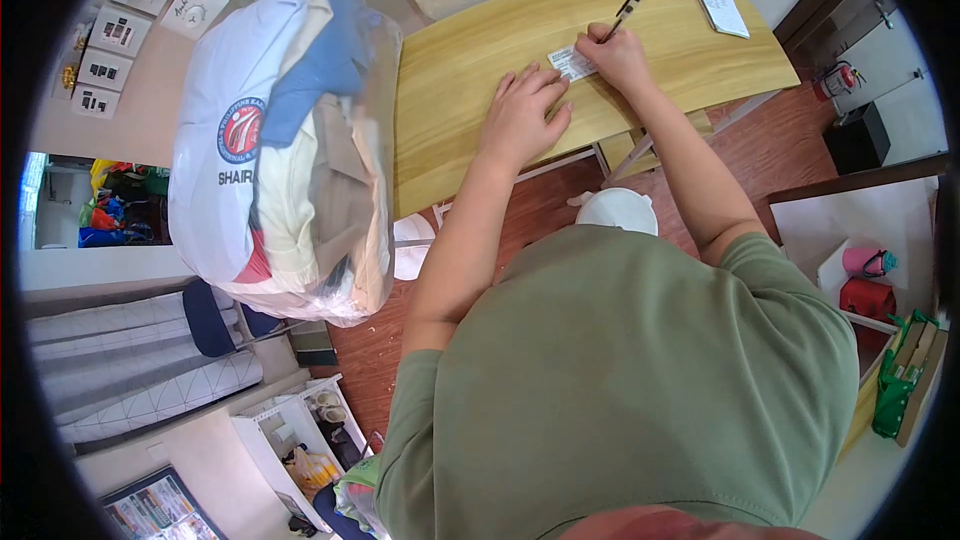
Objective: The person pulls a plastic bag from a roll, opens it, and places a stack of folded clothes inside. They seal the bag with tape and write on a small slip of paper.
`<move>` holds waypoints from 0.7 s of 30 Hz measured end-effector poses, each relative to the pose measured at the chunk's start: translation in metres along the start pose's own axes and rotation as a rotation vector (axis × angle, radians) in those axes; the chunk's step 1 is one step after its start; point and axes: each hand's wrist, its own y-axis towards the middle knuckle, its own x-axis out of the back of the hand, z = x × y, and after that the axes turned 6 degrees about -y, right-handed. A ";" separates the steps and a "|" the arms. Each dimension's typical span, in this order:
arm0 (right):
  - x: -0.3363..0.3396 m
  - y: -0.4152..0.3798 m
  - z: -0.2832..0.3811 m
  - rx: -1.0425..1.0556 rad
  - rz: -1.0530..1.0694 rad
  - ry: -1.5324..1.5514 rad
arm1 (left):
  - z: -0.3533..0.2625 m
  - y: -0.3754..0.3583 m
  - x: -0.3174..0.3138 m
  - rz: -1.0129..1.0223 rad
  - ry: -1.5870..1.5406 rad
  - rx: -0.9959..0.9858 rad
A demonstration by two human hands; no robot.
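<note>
A small white printed slip lies on the wooden table. My right hand is closed around a dark pen, which slants up from the fingers over the slip's right end. On the near left side of the slip, my left hand lies on the tabletop with its fingers spread and fingertips near the paper's edge. The pen's tip is hidden by my right hand. Farther right on the table is a notepad with handwriting.
A big clear plastic bag of folded clothes stands against the table's left side. Below the table's near edge is a white round stool. A black bin and a fire extinguisher are at the right.
</note>
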 end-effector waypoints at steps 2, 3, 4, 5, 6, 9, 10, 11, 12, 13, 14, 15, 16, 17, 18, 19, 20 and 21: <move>-0.001 0.001 -0.002 -0.006 -0.007 -0.009 | 0.000 0.000 0.000 0.000 0.002 0.002; -0.002 0.002 -0.004 -0.006 -0.013 -0.006 | 0.000 -0.001 0.000 -0.001 0.000 0.001; -0.001 0.002 -0.002 -0.005 -0.018 -0.004 | 0.000 -0.001 0.000 -0.002 -0.002 0.000; -0.001 0.003 -0.001 -0.005 -0.016 -0.024 | 0.000 -0.001 0.000 -0.004 -0.005 -0.002; 0.000 0.002 0.001 -0.007 -0.014 -0.045 | 0.000 0.000 0.000 -0.003 0.000 -0.003; 0.005 -0.006 0.007 -0.041 -0.046 -0.003 | 0.000 -0.001 0.000 0.004 0.003 0.000; 0.006 -0.005 0.009 -0.052 -0.066 0.029 | -0.001 -0.001 0.000 0.002 -0.004 0.002; 0.006 -0.003 0.007 -0.037 -0.063 0.018 | 0.000 0.000 0.001 0.000 -0.011 0.005; 0.003 -0.001 0.002 -0.025 -0.057 0.009 | 0.000 0.000 0.001 -0.003 -0.006 0.003; 0.003 -0.002 0.002 -0.016 -0.052 -0.001 | 0.000 0.000 0.000 -0.003 -0.001 0.002; 0.002 -0.003 0.002 -0.023 -0.049 0.001 | 0.000 -0.001 0.000 -0.001 0.002 0.001; 0.001 -0.003 0.003 -0.030 -0.049 0.003 | 0.000 -0.002 0.000 0.003 0.008 0.004; 0.002 -0.002 0.004 -0.035 -0.051 0.004 | 0.000 -0.001 -0.001 0.004 0.014 0.005; 0.003 -0.001 0.003 -0.037 -0.043 -0.007 | 0.000 0.000 -0.001 0.005 0.021 0.005; 0.003 0.001 0.000 -0.037 -0.034 -0.016 | 0.000 0.000 -0.001 0.001 0.016 0.003; 0.003 0.000 0.001 -0.039 -0.023 -0.025 | 0.000 0.000 -0.001 -0.003 0.011 0.003; 0.003 0.000 0.001 -0.040 -0.015 -0.022 | 0.000 -0.001 -0.001 -0.006 0.006 0.003; 0.003 0.000 0.002 -0.042 -0.008 -0.020 | 0.001 -0.001 -0.001 -0.002 0.008 0.003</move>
